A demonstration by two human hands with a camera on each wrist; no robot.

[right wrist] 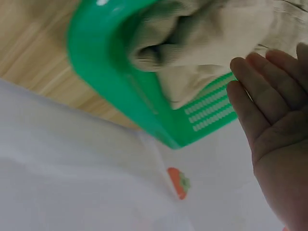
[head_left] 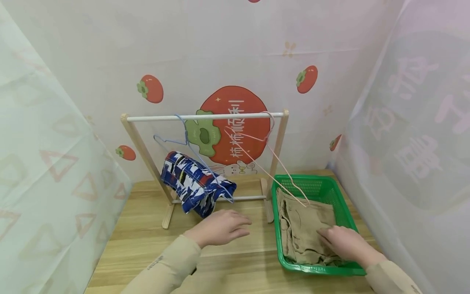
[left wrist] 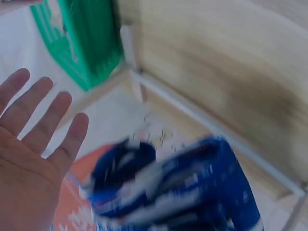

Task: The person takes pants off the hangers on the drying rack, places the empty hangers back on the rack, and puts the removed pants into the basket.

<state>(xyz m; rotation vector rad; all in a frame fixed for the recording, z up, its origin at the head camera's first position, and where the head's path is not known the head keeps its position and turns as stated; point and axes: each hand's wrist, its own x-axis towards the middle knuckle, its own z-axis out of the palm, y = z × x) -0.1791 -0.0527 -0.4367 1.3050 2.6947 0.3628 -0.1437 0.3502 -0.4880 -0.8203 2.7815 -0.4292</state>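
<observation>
My left hand point(head_left: 222, 227) is held palm down over the table, its fingers straight and holding nothing. Just behind it, blue, white and red patterned shorts point(head_left: 192, 179) hang from a blue wire hanger point(head_left: 186, 136); two leg openings show in the left wrist view. On the right, a green plastic basket point(head_left: 319, 268) contains folded khaki pants point(head_left: 302, 228). My right hand point(head_left: 345, 241) reaches over the basket's near right side, fingertips right at the pants; the right wrist view shows its fingers point(right wrist: 269, 89) extended. A pink hanger point(head_left: 267, 139) slants down from the rack, its lower end overlapping the pants.
The rack has a white top bar point(head_left: 154, 119), wooden posts point(head_left: 280, 141) and a low white crossbar point(head_left: 246, 198). It stands at the back of the wooden table point(head_left: 238, 265). Printed cloth walls point(head_left: 220, 49) enclose the back and both sides.
</observation>
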